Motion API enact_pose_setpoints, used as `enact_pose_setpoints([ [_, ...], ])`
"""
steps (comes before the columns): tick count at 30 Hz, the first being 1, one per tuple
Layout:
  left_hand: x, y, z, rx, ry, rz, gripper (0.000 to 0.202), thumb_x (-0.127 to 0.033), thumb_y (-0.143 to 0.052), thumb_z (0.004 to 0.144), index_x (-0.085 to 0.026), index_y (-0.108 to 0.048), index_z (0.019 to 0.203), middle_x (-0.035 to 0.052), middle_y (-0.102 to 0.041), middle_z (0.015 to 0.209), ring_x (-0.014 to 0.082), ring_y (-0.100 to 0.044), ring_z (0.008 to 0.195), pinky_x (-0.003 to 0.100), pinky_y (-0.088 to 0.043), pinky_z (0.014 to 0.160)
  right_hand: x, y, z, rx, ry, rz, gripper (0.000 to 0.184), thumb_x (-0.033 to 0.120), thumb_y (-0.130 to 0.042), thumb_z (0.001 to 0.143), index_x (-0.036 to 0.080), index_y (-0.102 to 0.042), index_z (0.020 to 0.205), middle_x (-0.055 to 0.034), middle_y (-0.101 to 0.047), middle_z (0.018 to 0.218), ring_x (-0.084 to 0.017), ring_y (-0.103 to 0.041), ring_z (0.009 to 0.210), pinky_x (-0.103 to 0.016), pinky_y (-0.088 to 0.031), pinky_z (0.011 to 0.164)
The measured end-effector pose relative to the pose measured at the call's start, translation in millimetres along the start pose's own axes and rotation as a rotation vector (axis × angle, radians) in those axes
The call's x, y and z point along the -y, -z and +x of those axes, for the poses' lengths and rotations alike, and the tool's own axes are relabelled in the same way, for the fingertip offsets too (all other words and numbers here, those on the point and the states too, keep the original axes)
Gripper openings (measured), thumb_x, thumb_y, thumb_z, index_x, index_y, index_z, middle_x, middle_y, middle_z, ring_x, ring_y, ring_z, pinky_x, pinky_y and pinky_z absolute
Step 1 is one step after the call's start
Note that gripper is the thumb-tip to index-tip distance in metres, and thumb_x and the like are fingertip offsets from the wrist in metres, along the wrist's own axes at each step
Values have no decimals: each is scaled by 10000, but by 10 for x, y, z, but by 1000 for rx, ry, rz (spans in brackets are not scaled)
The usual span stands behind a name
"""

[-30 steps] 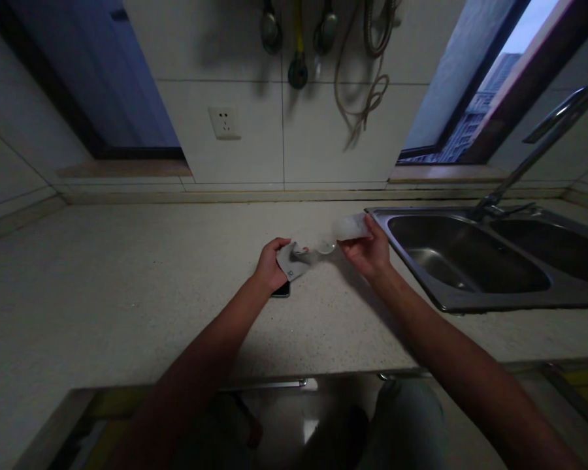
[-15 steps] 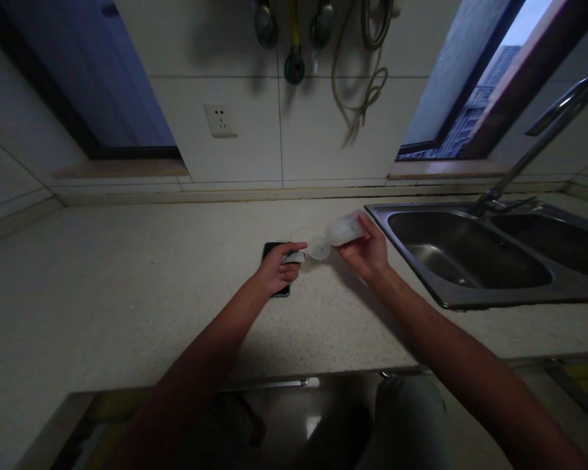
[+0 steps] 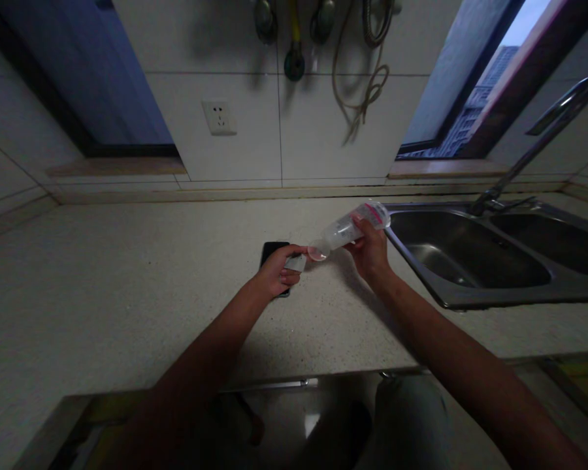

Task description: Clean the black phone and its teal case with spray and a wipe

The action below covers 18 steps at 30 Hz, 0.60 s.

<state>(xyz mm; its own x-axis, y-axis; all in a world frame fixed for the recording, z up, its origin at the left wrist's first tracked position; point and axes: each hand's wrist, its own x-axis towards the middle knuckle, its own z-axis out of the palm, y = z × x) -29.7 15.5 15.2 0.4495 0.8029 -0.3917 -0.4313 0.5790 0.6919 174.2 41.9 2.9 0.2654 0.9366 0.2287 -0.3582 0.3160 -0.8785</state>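
Note:
My right hand (image 3: pixel 368 250) is wrapped round a clear plastic bottle (image 3: pixel 342 231) with a pink-marked base. The bottle is tilted, its narrower end pointing down and left and its base raised near the sink's edge. Against that lower end is a small round translucent cup (image 3: pixel 318 250), and I cannot make out any liquid in it. My left hand (image 3: pixel 280 269) is closed at the cup's left side, fingertips touching it. A pale flat piece (image 3: pixel 295 262) shows between its fingers; whether it joins the cup is unclear. Beneath this hand lies a dark phone (image 3: pixel 273 249), partly covered.
A double steel sink (image 3: pixel 445 300) with a tall faucet (image 3: pixel 558 114) is set into the speckled counter (image 3: pixel 176 294) on the right. On the tiled back wall are a socket (image 3: pixel 219 118), pipe fittings (image 3: pixel 294 64) and a hanging cord (image 3: pixel 367 98). Windows flank that wall.
The bottle has swung round, so more of its length shows and its pink-marked base points up and right. Its lower end now meets the cup. My left hand has barely moved.

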Motion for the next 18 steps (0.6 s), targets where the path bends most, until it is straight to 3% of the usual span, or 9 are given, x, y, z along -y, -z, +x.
enact_pose_setpoints([
  [5,-17,-58,-58,-3,-28,-26,173,-169,-584,798,-91,-707,893,129,-757,862,-25,-183,289,137,-139,256,-100,3,-45,32,135,-267,361,519,-834,689,240,-675,854,-15,-717,772,-228,-702,774,-405,-627,730],
  [10,-23,-91,-89,-96,-98,-9,87,-156,-638,747,-114,-696,795,105,-741,822,-25,-195,307,140,-132,264,-144,-19,-167,133,232,-364,336,488,-811,748,227,-734,944,-60,-764,937,-255,-725,857,-471,-612,848],
  [14,21,-133,-100,-152,-170,55,45,-163,-672,718,-132,-693,741,59,-709,755,-21,-212,314,142,-128,275,-88,-63,-273,190,414,-485,303,415,-793,786,243,-740,1030,-68,-759,1048,-258,-714,993,-471,-529,1021],
  [18,109,-154,-90,-217,-242,58,44,-181,-686,699,-139,-674,689,45,-687,722,-8,-263,330,156,-104,287,-73,-80,-305,244,476,-590,299,411,-772,804,245,-726,1049,-67,-742,1055,-244,-703,981,-434,-535,992],
])
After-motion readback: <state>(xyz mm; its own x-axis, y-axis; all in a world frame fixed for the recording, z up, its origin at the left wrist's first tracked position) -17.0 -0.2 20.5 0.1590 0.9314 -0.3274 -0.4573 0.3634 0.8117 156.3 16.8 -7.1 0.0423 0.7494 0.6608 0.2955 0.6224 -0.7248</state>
